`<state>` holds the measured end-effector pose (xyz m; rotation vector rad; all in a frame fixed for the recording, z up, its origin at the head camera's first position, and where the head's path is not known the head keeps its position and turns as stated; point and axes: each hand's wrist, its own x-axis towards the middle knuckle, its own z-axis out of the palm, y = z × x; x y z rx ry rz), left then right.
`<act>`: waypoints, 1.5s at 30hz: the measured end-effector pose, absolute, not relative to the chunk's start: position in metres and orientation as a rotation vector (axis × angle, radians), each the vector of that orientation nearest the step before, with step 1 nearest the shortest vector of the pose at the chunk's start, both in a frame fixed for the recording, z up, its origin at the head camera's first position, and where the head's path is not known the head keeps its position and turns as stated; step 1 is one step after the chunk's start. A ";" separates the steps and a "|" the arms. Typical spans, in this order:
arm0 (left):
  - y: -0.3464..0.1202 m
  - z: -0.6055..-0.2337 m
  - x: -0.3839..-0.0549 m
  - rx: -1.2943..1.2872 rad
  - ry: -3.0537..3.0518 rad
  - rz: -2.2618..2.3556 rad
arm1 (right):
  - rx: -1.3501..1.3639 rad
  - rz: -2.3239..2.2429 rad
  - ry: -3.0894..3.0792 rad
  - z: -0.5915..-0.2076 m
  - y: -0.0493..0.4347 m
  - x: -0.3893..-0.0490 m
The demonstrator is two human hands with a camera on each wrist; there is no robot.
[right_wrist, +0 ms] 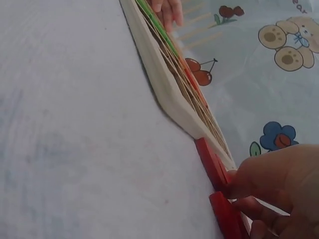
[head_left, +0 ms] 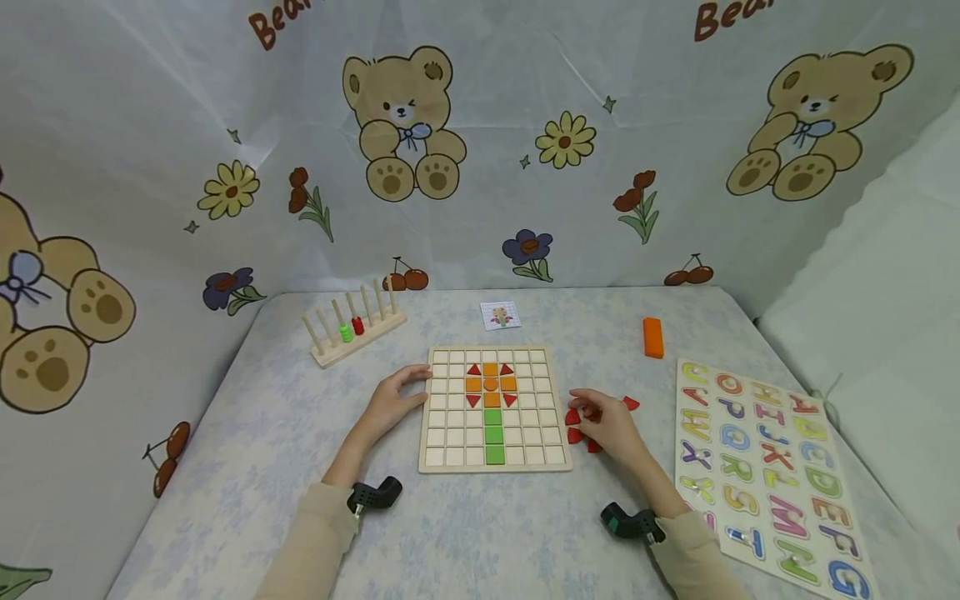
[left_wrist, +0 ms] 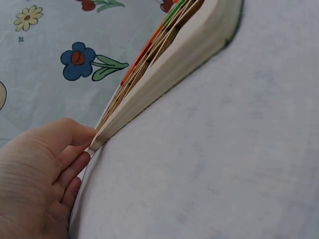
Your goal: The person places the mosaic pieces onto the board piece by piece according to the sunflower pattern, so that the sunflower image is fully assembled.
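Observation:
A wooden grid board (head_left: 459, 442) lies flat on the table. Orange squares (head_left: 490, 369), an orange disc (head_left: 491, 384), red triangles (head_left: 473, 401) and a column of green squares (head_left: 493, 435) fill some of its cells. My left hand (head_left: 392, 403) touches the board's left edge, thumb and fingertips against the rim, as the left wrist view also shows. Beside the right edge, my right hand (head_left: 611, 427) bends its fingers over several loose red pieces (head_left: 573, 435). In the right wrist view its fingertips pinch a red piece (right_wrist: 213, 162), partly hidden by the fingers; another red piece (right_wrist: 228, 216) lies against it.
A small picture card (head_left: 500, 316) lies behind the board. At the back left stands a wooden peg rack (head_left: 360, 340) with green and red beads. An orange block (head_left: 653, 337) lies at the back right, and an alphabet puzzle board (head_left: 750, 462) covers the right side.

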<state>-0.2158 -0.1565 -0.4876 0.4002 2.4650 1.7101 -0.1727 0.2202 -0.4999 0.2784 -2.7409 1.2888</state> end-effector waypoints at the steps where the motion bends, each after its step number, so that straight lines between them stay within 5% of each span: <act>1: -0.157 -0.486 -0.215 0.402 2.465 1.710 | 0.296 1.301 -2.757 -0.500 0.221 -0.173; 19: -0.157 -0.488 -0.216 0.413 2.457 1.720 | 0.288 1.386 -2.665 -0.494 0.174 -0.173; 27: -0.163 -0.521 -0.233 0.414 2.504 1.729 | 0.371 1.485 -2.648 -0.499 0.140 -0.173; 45: -0.163 -0.522 -0.235 0.424 2.484 1.744 | 0.411 1.483 -2.680 -0.500 0.133 -0.179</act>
